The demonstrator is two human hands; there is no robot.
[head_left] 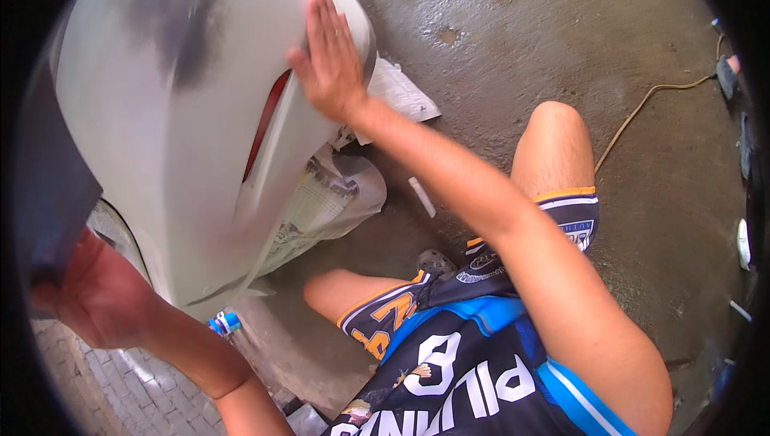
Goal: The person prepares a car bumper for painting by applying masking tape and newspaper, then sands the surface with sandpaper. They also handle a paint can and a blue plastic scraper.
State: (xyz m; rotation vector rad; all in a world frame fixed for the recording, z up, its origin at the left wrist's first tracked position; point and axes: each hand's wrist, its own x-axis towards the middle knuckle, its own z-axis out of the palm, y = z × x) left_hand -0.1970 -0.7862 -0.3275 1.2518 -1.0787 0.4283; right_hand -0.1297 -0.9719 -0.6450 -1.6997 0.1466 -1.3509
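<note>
A pale grey-white car bumper (200, 139) takes up the left side, with a dark smoky patch near its top and a narrow red reflector (266, 127) set in it. My right hand (330, 67) lies flat on the bumper's right end, above the reflector, fingers stretched out together and thumb apart. At the lower left, my left hand (100, 292) is palm up beside a dark panel (60, 155). Its fingers are lost in shadow at that panel's lower edge, so whether they grip it is unclear.
Newspaper sheets (321, 203) hang under the bumper's right side. A blue-capped object (224, 323) is below its lower edge. The wet concrete floor (473, 43) carries a pale strip (421, 197) and a thin cord (642, 103) at right. Grey pavers (144, 388) lie at lower left.
</note>
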